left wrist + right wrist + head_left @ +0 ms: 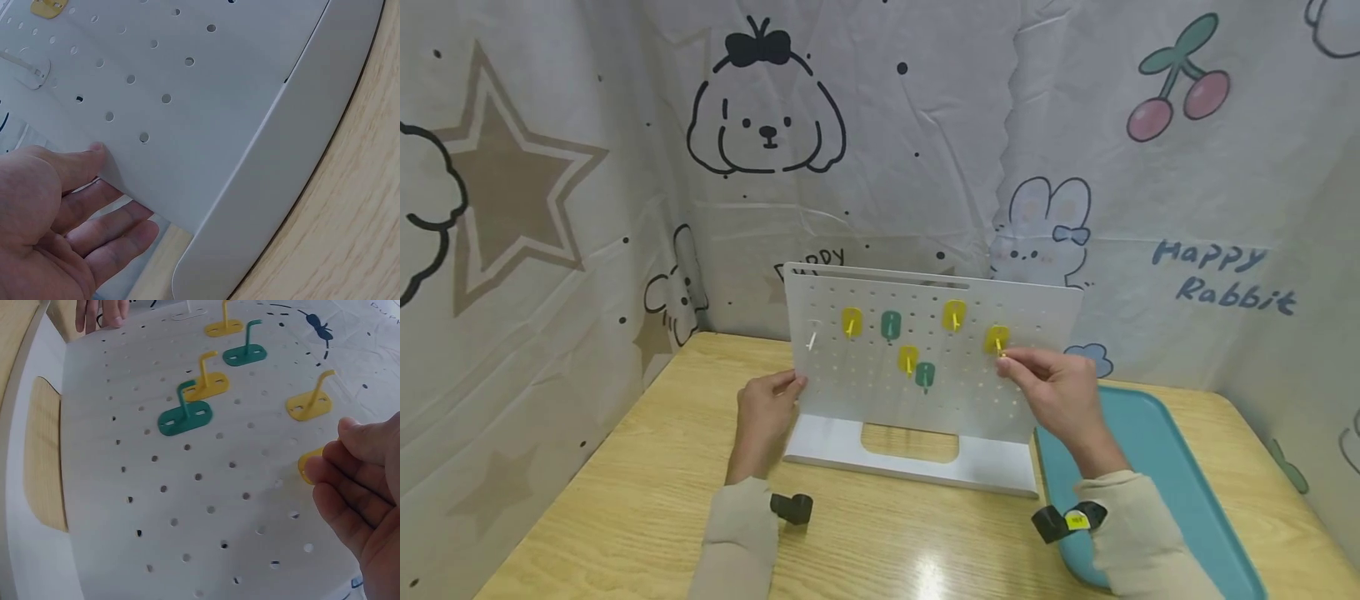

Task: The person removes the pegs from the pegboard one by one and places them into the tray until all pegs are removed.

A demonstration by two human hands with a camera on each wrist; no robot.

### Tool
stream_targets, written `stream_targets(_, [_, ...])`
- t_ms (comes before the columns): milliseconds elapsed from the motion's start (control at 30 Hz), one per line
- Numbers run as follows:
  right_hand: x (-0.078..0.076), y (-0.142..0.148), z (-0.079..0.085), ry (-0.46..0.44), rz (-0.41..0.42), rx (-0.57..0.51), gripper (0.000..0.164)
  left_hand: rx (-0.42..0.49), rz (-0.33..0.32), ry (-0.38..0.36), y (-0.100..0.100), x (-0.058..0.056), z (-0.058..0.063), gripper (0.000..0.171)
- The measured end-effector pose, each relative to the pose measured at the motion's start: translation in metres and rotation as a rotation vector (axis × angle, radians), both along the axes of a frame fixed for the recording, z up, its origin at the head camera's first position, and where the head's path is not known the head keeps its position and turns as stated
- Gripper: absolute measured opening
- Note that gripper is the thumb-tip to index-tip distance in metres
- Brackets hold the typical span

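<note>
A white pegboard (850, 392) stands upright on its base on the table. My left hand (767, 406) holds its left edge; in the left wrist view the thumb (81, 164) lies on the front face and the other fingers reach behind. At the board's right side, my right hand (1060, 396) pinches the stem of a yellow hook (997, 337), whose oval plate lies against the board. The right wrist view shows that hook's plate (306, 467) partly hidden by the fingers. Other hooks on the board are yellow (954, 315), green (891, 325) and white (812, 335).
A blue tray (1150, 433) lies on the wooden table (647, 467) to the right, partly under my right forearm. The board's base (827, 442) has a cut-out in its middle. A printed curtain (910, 167) hangs behind and at both sides.
</note>
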State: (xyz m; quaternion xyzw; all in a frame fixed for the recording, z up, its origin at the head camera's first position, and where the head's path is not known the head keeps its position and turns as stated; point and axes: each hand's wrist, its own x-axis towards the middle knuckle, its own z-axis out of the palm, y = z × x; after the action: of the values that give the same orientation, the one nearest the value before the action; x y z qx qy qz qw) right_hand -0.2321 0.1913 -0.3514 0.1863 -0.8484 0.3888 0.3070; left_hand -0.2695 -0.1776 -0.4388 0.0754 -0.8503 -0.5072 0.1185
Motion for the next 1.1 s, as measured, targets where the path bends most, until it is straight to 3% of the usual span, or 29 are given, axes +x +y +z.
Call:
stream_targets(500, [0.019,0.041,0.0,0.033,-0.033,0.055,0.011,-0.007,0.0,-0.002,-0.002,0.001,-0.001,0.031])
stream_targets(800, [0.034,0.07,-0.002,-0.089,-0.182,0.101,0.016,-0.009,-0.005,-0.003,0.0,0.0,0.0,0.032])
stream_targets(1100, [0.03,0.092,-0.011,-0.213,-0.263,0.136,0.023,-0.007,-0.002,-0.001,0.0,0.0,0.002,0.032])
